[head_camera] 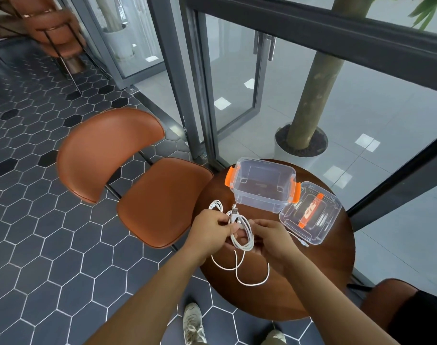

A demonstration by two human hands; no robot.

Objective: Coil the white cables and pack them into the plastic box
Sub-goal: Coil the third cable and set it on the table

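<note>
My left hand (210, 229) and my right hand (269, 236) both grip a white cable (245, 239) above the round wooden table (319, 275). Part of it is wound into loops between my hands, its plug sticks up by my left thumb, and loose slack hangs down onto the table. A second white cable (215, 205) lies bunched on the table just beyond my left hand. The clear plastic box (262, 186) with orange latches stands open and empty behind the cables. Its clear lid (310, 216) lies flat to the right of the box.
An orange-brown chair (137, 175) stands left of the table, and another chair's edge (391, 300) shows at the lower right. Glass doors and a potted tree trunk (309, 103) are behind the table. My shoes (192, 322) are on the hexagon-tiled floor.
</note>
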